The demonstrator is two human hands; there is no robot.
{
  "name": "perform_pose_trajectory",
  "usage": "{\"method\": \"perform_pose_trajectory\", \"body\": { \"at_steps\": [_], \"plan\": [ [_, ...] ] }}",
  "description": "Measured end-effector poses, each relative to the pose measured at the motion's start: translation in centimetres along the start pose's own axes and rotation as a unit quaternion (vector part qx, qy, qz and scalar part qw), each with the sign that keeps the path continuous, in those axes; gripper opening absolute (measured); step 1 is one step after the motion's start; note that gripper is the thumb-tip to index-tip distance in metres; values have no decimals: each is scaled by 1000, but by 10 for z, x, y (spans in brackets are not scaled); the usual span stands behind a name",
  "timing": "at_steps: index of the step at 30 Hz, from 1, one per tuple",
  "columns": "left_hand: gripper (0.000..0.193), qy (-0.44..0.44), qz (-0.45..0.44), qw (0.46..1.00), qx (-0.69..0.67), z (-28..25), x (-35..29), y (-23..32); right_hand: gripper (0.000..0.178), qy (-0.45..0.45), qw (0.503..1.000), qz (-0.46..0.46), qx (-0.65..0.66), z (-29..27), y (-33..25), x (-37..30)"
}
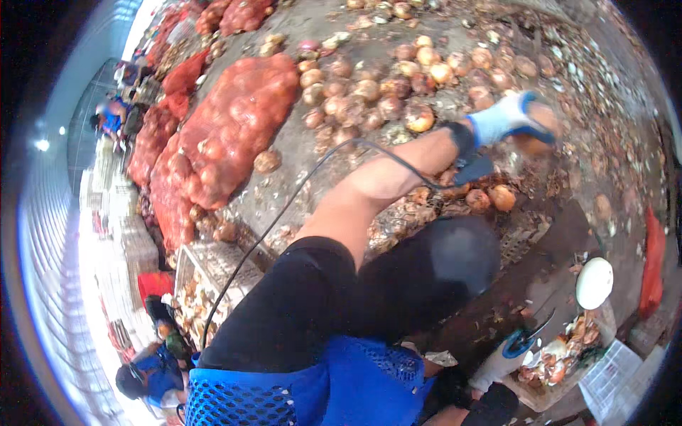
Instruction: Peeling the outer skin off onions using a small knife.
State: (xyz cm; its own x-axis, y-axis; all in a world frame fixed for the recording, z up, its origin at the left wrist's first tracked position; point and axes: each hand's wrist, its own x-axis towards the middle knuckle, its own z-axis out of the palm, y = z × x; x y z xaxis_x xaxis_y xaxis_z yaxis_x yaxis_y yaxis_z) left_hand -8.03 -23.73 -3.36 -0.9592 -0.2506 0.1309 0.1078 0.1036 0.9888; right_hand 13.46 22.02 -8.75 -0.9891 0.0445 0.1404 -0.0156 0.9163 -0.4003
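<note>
My left arm stretches across the pile of brown onions (355,103) at the upper right. My left hand (515,121), in a white and blue glove, is closed around an onion (543,128), slightly blurred. Low on the right, my right hand (501,358), also gloved in white and blue, grips a knife (544,323) with its blade pointing up and right. Beneath that hand sits a crate (543,405) with onion skins and onion pieces. A peeled white onion (594,282) shows just above the crate.
Red mesh sacks (234,121) full of onions lie at the upper left. A pale crate of peelings (202,291) stands beside my left sleeve. My bent knee (455,259) is between my arms. Another person (153,373) works at the lower left; stacked crates (131,248) stand behind.
</note>
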Motion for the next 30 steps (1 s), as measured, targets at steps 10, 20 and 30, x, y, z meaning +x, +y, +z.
{"method": "perform_pose_trajectory", "body": {
  "at_steps": [10,20,30],
  "plan": [
    [22,-337,81,913,-214,120,-84,165,40,-64,925,50,372,-1,66,43],
    [96,-291,-5,943,163,247,-231,47,62,-153,877,21,455,-37,78,17],
    [75,-265,223,899,268,201,-273,107,46,-57,951,-5,303,-14,75,8]
  ]
}}
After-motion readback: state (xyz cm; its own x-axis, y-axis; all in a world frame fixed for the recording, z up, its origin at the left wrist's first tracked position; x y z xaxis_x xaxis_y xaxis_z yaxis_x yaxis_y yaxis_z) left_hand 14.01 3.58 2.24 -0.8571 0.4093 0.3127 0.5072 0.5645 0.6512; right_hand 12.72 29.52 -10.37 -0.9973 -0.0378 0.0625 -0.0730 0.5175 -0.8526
